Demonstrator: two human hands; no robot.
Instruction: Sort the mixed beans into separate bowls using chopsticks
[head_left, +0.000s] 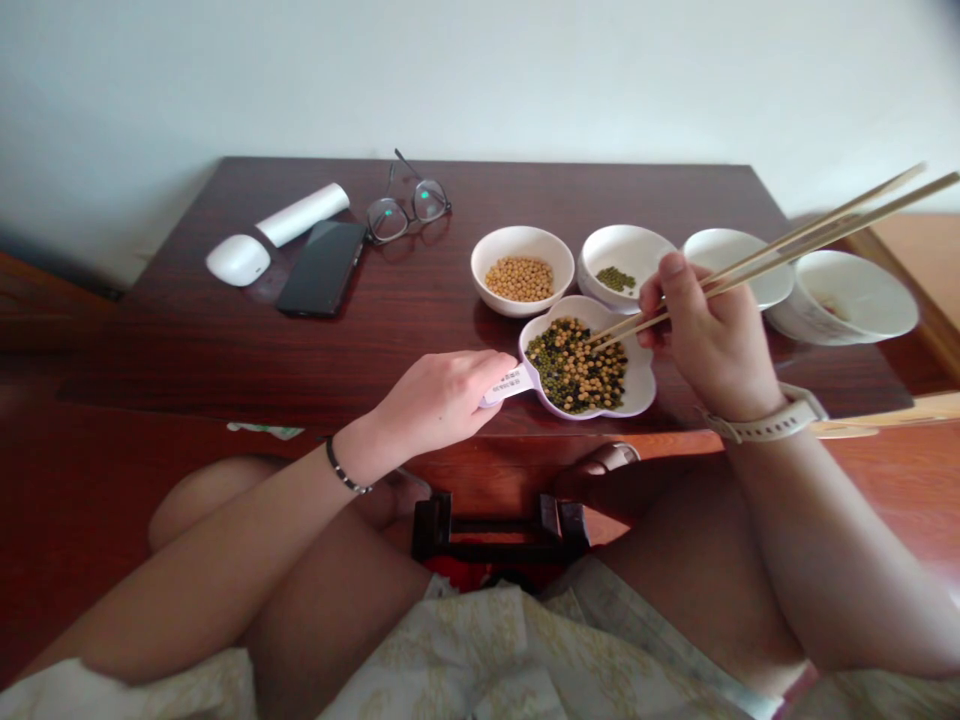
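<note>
A flower-shaped white dish [640,393] full of mixed yellow and green beans sits at the table's near edge. My left hand [442,398] is closed around its short handle. My right hand [707,328] grips a pair of wooden chopsticks [810,237], whose tips dip into the mixed beans. Behind the dish stand a white bowl of yellow soybeans [522,268] and a white bowl with a few green beans [624,262].
Two more white bowls [847,293] stand at the right. A black phone [322,266], glasses [407,207], a white mouse [238,259] and a white cylinder [303,213] lie at the table's left. The dark wooden table [420,310] backs onto a pale wall.
</note>
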